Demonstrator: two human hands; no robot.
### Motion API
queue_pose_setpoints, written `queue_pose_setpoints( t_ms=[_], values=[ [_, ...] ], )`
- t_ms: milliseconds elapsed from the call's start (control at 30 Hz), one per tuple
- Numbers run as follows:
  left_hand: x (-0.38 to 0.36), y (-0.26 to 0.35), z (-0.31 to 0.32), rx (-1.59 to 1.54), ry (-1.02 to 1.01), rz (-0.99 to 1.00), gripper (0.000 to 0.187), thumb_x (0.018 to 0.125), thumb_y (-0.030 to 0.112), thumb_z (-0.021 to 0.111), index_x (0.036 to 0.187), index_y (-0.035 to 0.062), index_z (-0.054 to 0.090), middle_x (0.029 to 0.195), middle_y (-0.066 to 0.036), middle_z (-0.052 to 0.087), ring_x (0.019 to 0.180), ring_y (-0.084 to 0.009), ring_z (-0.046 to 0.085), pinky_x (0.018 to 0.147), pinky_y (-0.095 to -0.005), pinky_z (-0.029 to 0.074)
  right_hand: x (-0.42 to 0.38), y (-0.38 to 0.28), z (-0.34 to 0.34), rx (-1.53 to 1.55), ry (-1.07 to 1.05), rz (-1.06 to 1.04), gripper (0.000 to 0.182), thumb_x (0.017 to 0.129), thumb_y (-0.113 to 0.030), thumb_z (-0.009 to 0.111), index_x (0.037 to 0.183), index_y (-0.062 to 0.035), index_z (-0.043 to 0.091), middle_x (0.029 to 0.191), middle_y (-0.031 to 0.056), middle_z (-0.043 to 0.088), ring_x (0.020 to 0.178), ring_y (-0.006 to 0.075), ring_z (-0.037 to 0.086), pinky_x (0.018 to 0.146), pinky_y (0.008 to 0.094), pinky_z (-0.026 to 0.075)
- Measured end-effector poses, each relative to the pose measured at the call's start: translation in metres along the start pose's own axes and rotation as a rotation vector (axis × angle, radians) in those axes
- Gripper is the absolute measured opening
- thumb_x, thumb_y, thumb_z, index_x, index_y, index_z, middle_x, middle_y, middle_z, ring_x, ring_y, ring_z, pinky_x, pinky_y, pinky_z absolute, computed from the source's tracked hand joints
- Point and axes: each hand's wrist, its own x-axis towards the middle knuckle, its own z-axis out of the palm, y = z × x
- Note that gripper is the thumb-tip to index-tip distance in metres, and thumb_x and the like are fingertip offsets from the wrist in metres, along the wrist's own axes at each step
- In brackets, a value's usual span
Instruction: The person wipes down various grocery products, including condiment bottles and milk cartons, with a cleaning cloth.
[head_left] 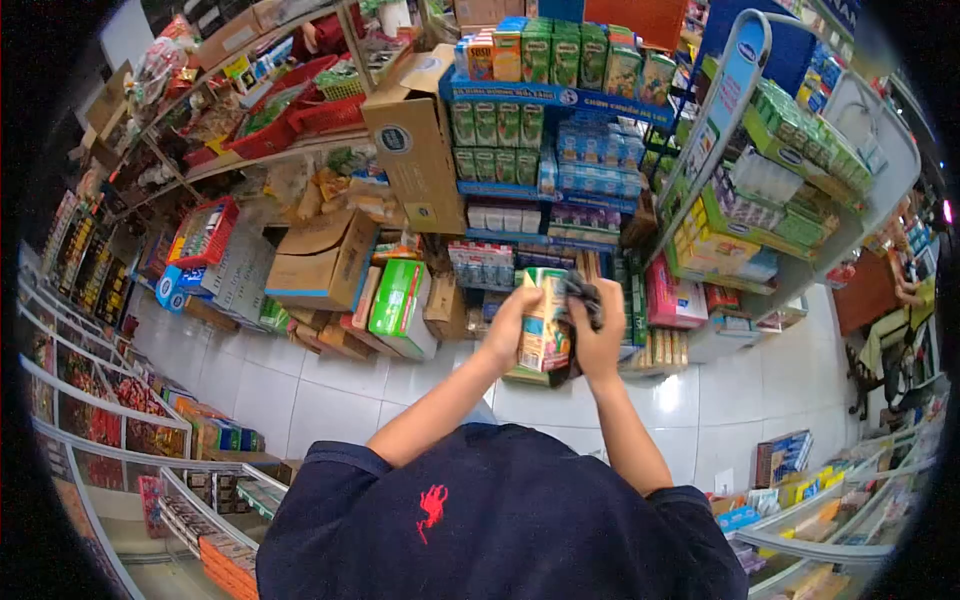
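My left hand is wrapped round the left side of a green and cream printed carton, held upright in front of my chest. On the carton's right side, my right hand is closed on a dark, crumpled cloth-like item, which lies against the carton. Motion blurs the right fingers, and the dark item's exact shape is unclear. Part of the carton's right edge is hidden behind it.
Ahead stands a blue-edged shelf of drink cartons. A tall cardboard box, an open brown box and a green box are to its left. A metal-framed rack rises at the right; glass cases flank me.
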Motion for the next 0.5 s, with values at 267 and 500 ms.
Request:
queue_pose_setpoints(
  t_ms=[267,500],
  values=[
    [-0.010,0.006,0.011,0.153,-0.138,0.187,0.037,0.078,0.020,0.048,0.112,0.0078,0.038,0.095,-0.005,0.052,0.081,-0.0136,0.054,0.072,-0.0260,0.045,-0.002,0.001,-0.007,-0.018,-0.006,-0.140,0.025,0.066,-0.003,0.062,0.090,-0.0014,0.055,0.089,0.0125,0.047,0.082,0.0262,0.049,0.071,0.0301,0.040],
    [0.012,0.013,0.020,0.148,-0.276,0.114,0.045,0.069,0.017,0.051,0.108,-0.0058,0.047,0.108,-0.017,0.054,0.071,-0.0159,0.057,0.063,-0.0285,0.049,-0.043,0.006,-0.018,0.349,-0.029,0.204,0.020,0.074,-0.008,0.058,0.092,-0.0030,0.049,0.090,0.0044,0.048,0.081,0.0115,0.047,0.073,0.0233,0.038]
  ],
)
